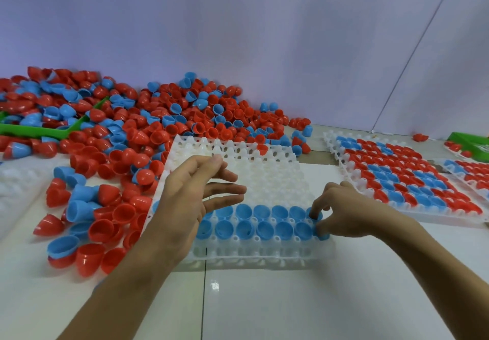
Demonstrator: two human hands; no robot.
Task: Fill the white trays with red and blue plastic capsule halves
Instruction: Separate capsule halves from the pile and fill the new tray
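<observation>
A white tray lies in front of me on the pale floor. Its two nearest rows hold blue capsule halves, open side up, and one red half sits at its far edge. My left hand hovers over the tray's left part with fingers spread and holds nothing. My right hand is at the tray's near right corner, its fingertips pinching a blue half in a cell there. A big heap of loose red and blue halves covers the floor to the left and behind.
A filled white tray of mixed red and blue halves lies to the right, with another tray beyond it. A green bin is buried in the heap at far left. A second green object sits far right. A wall stands behind.
</observation>
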